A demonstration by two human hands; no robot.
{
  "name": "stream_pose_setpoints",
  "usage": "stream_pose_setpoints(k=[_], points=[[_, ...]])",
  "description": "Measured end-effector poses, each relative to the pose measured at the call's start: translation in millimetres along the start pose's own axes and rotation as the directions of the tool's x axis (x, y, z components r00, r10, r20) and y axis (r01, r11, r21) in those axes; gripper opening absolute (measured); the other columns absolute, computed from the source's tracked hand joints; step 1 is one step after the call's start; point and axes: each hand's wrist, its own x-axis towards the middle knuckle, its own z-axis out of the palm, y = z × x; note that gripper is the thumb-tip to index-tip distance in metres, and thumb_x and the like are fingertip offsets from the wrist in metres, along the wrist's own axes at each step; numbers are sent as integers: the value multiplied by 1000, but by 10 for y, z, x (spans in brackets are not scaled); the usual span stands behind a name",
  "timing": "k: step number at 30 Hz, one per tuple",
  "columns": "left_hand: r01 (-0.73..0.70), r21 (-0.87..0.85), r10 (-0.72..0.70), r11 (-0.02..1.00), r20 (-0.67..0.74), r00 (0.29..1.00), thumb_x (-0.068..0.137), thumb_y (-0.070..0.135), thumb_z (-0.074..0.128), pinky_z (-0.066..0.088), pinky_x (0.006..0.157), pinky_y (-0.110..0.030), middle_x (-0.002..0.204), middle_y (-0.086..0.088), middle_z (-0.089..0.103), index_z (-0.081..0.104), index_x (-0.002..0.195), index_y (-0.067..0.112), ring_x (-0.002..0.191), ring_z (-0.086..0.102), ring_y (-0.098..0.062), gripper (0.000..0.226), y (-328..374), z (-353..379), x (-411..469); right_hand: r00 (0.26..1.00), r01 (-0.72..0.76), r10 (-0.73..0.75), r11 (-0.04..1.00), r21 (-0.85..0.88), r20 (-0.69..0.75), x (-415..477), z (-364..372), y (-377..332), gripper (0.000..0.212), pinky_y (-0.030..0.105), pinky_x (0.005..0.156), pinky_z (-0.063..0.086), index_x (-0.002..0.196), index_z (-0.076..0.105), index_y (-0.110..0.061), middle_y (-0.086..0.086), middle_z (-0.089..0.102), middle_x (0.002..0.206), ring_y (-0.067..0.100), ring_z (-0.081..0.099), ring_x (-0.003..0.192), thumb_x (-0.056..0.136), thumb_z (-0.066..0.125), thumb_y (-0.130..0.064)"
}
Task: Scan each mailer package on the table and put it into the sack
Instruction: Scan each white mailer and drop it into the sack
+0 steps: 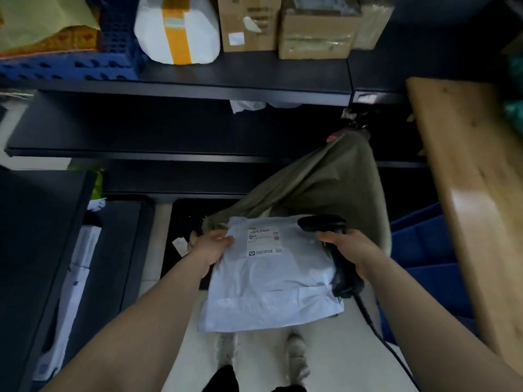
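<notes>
Left grip (210, 246) pinches mailer (268, 284), right grip (351, 250) clasps scanner (321, 222), above pale floor (334, 352) beside dark shelving (169, 120).

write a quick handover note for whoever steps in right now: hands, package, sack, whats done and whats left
Left hand: pinches the white mailer at its upper left edge, label facing up.
Right hand: grips the black scanner, its head over the mailer's upper right corner.
Sack: olive, hanging open just beyond the mailer.
Done: mailer picked up and brought to the sack's mouth; whether it has been scanned cannot be told.
Left: put it into the sack, then go back to the wooden table for further mailers.
</notes>
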Motion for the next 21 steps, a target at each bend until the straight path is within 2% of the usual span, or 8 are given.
stream_pose_setpoints(k=[1,3,6,9,13,15,17,21], points=[[-2,-40,2,999,13,1000,60,66,65,19,119,-42,155,-6,29,63,121,40,140,28,-28,66,-1,-32,75,1000,-13,14,1000,11,-12,70,66,14,27,39,77,53,99,65,-7,14,68,96,30,64,86,83,77,-25],[-37,-164,48,986,62,997,77,50,69,30,116,-41,143,-3,48,65,120,29,132,43,-24,48,10,-51,230,998,-41,43,999,32,-40,186,177,29,37,44,85,55,108,65,-3,16,69,100,33,66,90,82,78,-27],[23,-403,52,915,173,984,91,30,63,46,104,-43,121,-9,67,63,125,13,110,63,-25,38,91,-8,375,996,-53,54,998,20,-74,364,265,58,38,46,89,54,106,66,-4,15,69,101,32,66,91,81,79,-29],[44,-464,81,885,247,966,90,36,64,48,100,-40,114,-6,70,66,118,17,105,65,-22,34,155,79,554,994,-29,29,1000,2,-107,495,261,80,25,38,80,53,92,65,-7,13,68,93,27,65,83,82,78,-26],[34,-449,90,893,253,963,91,39,63,46,98,-37,109,4,67,65,102,29,101,60,-13,16,254,226,759,987,-2,-3,999,-34,-164,591,202,116,26,43,85,56,91,68,-7,14,72,91,31,68,85,80,79,-28],[46,-467,91,883,266,960,91,34,64,47,99,-37,113,1,68,66,105,26,101,61,-13,16,258,306,865,984,-12,5,999,-35,-179,632,167,133,27,39,79,56,93,69,-7,14,72,90,29,68,83,81,79,-28],[51,-507,98,860,263,960,92,29,63,51,89,-32,111,-2,69,67,102,21,97,64,-14,13,262,372,953,982,-14,11,1000,-16,-189,665,150,149,25,34,71,55,92,68,-6,14,71,89,28,67,80,81,78,-26],[28,-576,114,817,208,971,90,33,65,51,81,-27,104,-4,71,68,103,15,96,65,-16,22,275,445,997,981,-24,25,1000,7,-192,720,146,184,22,36,76,55,89,68,-9,15,72,91,29,68,83,80,79,-26]])
